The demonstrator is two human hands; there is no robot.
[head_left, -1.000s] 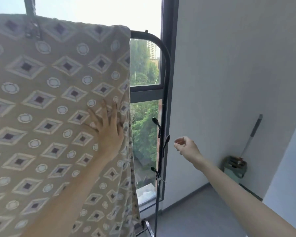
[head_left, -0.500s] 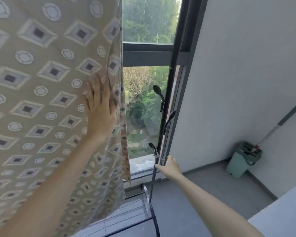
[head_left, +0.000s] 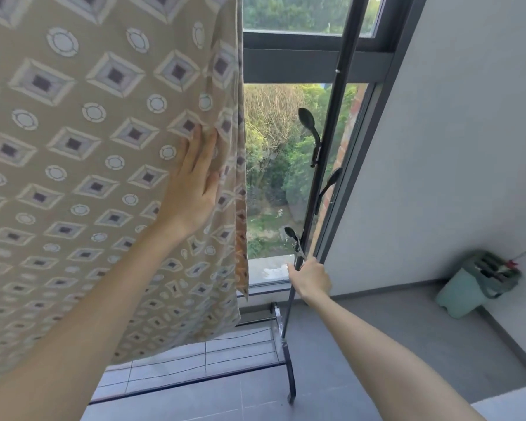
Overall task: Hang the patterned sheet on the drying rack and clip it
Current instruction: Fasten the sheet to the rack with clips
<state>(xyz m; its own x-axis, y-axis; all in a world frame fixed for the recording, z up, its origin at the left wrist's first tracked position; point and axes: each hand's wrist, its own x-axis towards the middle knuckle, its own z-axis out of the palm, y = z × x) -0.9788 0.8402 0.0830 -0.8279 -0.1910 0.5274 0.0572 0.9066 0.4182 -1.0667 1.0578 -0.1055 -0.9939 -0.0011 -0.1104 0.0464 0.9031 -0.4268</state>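
One sheet (head_left: 73, 153), three clips (head_left: 309, 132), right hand (head_left: 312, 276) gripping one

Green mop bucket (head_left: 468, 294) in right corner by white wall (head_left: 453, 147); grey floor (head_left: 422, 323); trees (head_left: 274, 153) beyond window (head_left: 289, 60).

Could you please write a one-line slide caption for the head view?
Left hand flat on the patterned sheet while the right hand grips the lowest clip on the drying rack pole.

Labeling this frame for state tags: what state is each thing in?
sheet, hanging, draped.
left hand, flat against the sheet.
right hand, gripping the lowest clip.
lowest clip, on the rack pole, held.
top clip, on the pole, untouched.
middle clip, on the pole, untouched.
bucket, upright on the floor.
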